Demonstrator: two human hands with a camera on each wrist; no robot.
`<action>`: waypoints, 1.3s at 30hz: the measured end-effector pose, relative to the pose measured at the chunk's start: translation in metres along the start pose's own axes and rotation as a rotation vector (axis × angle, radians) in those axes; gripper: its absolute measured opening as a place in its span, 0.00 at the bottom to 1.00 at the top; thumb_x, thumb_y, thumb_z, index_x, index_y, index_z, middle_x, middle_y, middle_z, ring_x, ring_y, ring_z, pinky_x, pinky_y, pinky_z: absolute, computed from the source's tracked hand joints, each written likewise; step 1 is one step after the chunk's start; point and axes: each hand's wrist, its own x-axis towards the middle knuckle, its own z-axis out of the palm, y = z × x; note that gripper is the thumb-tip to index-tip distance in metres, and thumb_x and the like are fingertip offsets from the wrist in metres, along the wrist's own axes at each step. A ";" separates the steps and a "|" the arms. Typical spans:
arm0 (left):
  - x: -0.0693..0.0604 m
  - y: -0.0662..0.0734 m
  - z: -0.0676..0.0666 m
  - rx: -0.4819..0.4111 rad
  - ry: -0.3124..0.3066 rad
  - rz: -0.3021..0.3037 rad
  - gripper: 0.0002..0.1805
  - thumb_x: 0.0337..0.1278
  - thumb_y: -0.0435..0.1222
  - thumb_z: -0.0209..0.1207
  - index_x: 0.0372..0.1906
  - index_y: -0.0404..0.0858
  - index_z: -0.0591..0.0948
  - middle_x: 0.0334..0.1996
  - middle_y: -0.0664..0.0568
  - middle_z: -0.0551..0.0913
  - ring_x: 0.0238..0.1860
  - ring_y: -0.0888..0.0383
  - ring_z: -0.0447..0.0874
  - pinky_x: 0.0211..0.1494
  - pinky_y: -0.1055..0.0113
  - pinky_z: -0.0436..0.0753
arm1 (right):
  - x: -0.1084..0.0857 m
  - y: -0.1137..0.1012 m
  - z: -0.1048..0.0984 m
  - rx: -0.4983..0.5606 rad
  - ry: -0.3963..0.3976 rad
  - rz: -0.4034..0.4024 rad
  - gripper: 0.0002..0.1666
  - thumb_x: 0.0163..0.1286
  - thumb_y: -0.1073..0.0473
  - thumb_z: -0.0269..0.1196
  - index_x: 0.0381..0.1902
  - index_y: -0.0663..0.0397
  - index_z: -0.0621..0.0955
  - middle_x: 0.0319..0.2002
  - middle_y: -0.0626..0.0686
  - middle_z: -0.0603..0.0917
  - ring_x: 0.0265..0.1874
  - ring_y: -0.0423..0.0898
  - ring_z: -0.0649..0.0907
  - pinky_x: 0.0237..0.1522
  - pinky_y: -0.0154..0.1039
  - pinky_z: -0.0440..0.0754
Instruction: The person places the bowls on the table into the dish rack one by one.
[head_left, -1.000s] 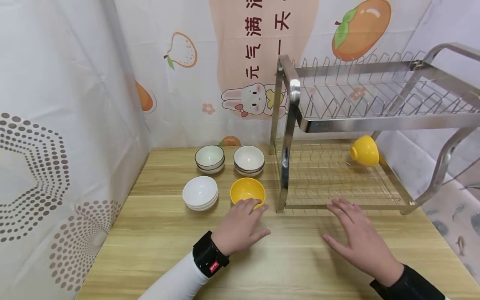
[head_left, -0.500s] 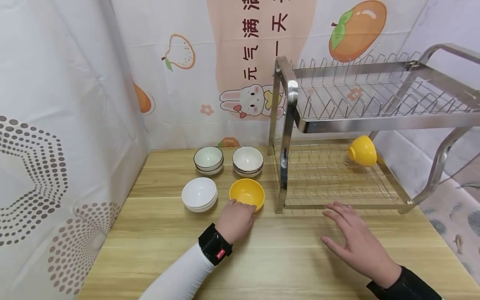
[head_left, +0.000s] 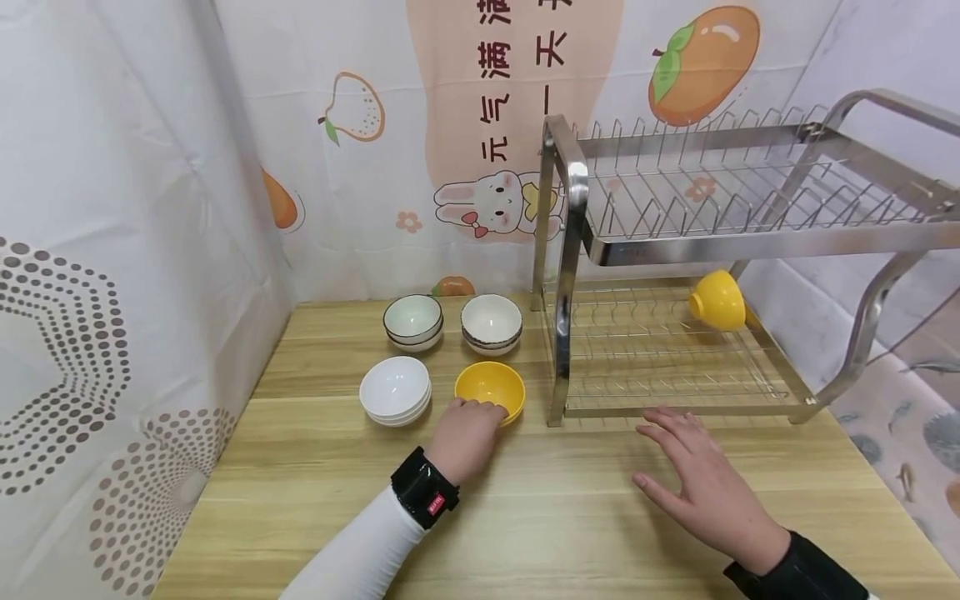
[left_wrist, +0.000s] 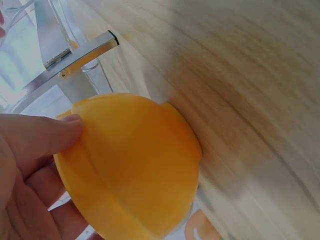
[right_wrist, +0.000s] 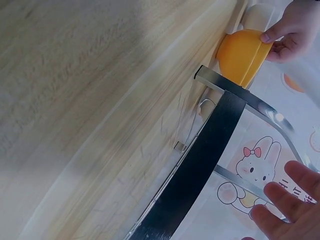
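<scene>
My left hand (head_left: 467,442) pinches the near rim of a yellow bowl (head_left: 491,385) on the table. In the left wrist view the thumb (left_wrist: 67,131) presses the outside of the yellow bowl (left_wrist: 135,165), with the other fingers over the rim. A line runs round the bowl below its rim; whether it is one bowl or nested ones I cannot tell. My right hand (head_left: 708,492), fingers spread and holding nothing, hovers before the dish rack (head_left: 678,412). Another yellow bowl (head_left: 720,302) stands tilted on its side in the rack's lower tier.
Stacked white bowls (head_left: 395,390) stand left of the yellow bowl. Behind are stacked dark-rimmed pale green bowls (head_left: 413,318) and speckled-rim white bowls (head_left: 491,322). The rack's left post (head_left: 567,333) rises close to the right of the yellow bowl. Printed curtains (head_left: 360,208) hang behind the table.
My left hand, earlier spread over the yellow bowl, has drawn in and taken its near rim. My right hand has stayed in much the same place. The head view has shifted slightly.
</scene>
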 end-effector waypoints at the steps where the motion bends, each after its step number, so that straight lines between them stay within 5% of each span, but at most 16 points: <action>1: 0.000 0.000 0.000 -0.007 0.001 0.002 0.09 0.68 0.36 0.57 0.48 0.48 0.85 0.39 0.58 0.87 0.37 0.58 0.83 0.45 0.61 0.76 | 0.000 0.000 0.000 0.002 -0.001 0.002 0.36 0.59 0.52 0.73 0.62 0.59 0.75 0.65 0.59 0.73 0.65 0.60 0.68 0.76 0.47 0.44; 10: -0.004 -0.003 0.000 -0.077 0.063 0.005 0.09 0.68 0.37 0.58 0.48 0.48 0.85 0.39 0.57 0.87 0.38 0.58 0.83 0.45 0.62 0.78 | -0.003 -0.002 0.002 0.003 0.012 -0.011 0.35 0.60 0.50 0.72 0.61 0.59 0.75 0.64 0.58 0.73 0.64 0.59 0.69 0.76 0.45 0.45; 20: -0.024 0.002 -0.024 -0.062 0.192 0.055 0.13 0.64 0.35 0.60 0.52 0.46 0.84 0.45 0.57 0.86 0.44 0.57 0.84 0.53 0.59 0.78 | -0.005 -0.007 0.001 0.025 0.008 -0.008 0.38 0.55 0.51 0.75 0.61 0.58 0.76 0.63 0.56 0.74 0.63 0.57 0.70 0.76 0.42 0.47; 26: -0.035 0.014 -0.038 -0.022 0.258 0.244 0.15 0.59 0.35 0.64 0.51 0.48 0.84 0.45 0.59 0.85 0.46 0.59 0.83 0.57 0.61 0.77 | 0.001 -0.016 -0.006 0.049 -0.002 -0.069 0.39 0.54 0.50 0.76 0.62 0.56 0.76 0.64 0.55 0.74 0.64 0.55 0.70 0.75 0.33 0.44; 32: -0.042 0.033 -0.046 -0.017 0.259 0.459 0.14 0.60 0.38 0.65 0.50 0.50 0.84 0.42 0.62 0.84 0.46 0.62 0.80 0.60 0.65 0.75 | 0.010 -0.030 -0.012 0.044 -0.024 -0.161 0.36 0.60 0.43 0.70 0.63 0.51 0.76 0.65 0.51 0.74 0.66 0.53 0.70 0.74 0.31 0.45; 39: -0.046 0.054 -0.047 0.030 0.253 0.570 0.13 0.60 0.40 0.65 0.50 0.53 0.83 0.42 0.65 0.82 0.44 0.64 0.78 0.57 0.68 0.74 | 0.015 -0.045 -0.008 0.057 -0.030 -0.386 0.26 0.75 0.42 0.51 0.58 0.52 0.79 0.60 0.52 0.79 0.61 0.51 0.75 0.75 0.37 0.49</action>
